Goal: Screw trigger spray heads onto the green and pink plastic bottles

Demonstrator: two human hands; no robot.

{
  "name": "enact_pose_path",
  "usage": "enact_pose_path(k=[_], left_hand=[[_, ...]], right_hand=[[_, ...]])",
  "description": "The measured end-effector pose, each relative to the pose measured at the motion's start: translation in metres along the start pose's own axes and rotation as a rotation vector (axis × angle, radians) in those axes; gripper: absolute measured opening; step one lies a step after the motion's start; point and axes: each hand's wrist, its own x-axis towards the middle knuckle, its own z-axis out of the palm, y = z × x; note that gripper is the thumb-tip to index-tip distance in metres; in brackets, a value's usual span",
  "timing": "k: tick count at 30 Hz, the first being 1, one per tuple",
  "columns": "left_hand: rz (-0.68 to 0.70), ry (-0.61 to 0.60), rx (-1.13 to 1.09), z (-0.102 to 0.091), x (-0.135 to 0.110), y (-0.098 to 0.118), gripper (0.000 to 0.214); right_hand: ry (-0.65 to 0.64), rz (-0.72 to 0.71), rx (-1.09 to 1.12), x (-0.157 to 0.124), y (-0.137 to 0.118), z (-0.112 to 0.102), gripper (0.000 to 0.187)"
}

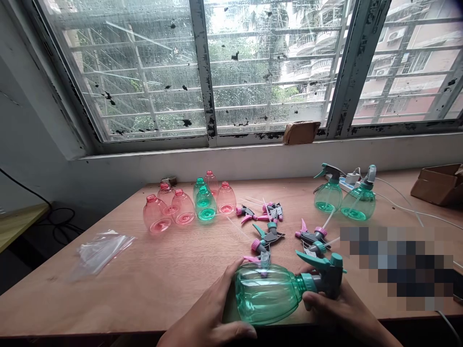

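Observation:
A green see-through spray bottle [265, 293] lies on its side at the near edge of the wooden table [162, 270]. My left hand [208, 315] wraps round its base end. My right hand [342, 308] grips the neck under the green and grey trigger head [323, 271] fitted on it. Loose trigger heads [269, 233] in pink and green with white dip tubes lie scattered just beyond the bottle.
Several open pink bottles [170, 209] and green bottles [205, 202] stand at the back left. Two finished green spray bottles [343, 197] stand at the back right by a power strip [350, 179]. A plastic bag [97, 250] lies left; a cardboard box [439, 185] sits far right.

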Motion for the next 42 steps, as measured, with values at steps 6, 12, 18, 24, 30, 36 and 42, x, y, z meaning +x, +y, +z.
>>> enact_pose_path(k=[6,12,18,24,30,36,42], left_hand=[[0.001,-0.008,0.014,-0.001,-0.001,0.000,0.109],[0.038,-0.035,0.023,-0.002,0.001,-0.004,0.116],[0.007,0.003,0.031,0.001,0.000,-0.004,0.110],[0.004,0.007,0.024,0.000,-0.001,-0.003,0.110],[0.011,-0.001,0.021,0.001,0.000,-0.003,0.114],[0.060,-0.031,-0.023,0.000,0.001,-0.006,0.102],[0.080,-0.030,-0.033,-0.002,0.000,-0.011,0.097]], right_hand=[[-0.016,0.004,0.035,0.000,0.002,0.000,0.049],[-0.002,-0.022,-0.013,0.001,0.002,0.000,0.049],[0.004,-0.026,-0.027,0.001,0.004,-0.001,0.048],[0.011,-0.025,0.007,0.000,0.005,-0.001,0.046],[0.003,-0.027,0.033,0.000,0.003,0.001,0.044],[0.006,-0.014,0.031,0.000,0.005,0.000,0.047],[-0.007,0.002,0.024,0.000,0.002,0.000,0.045]])
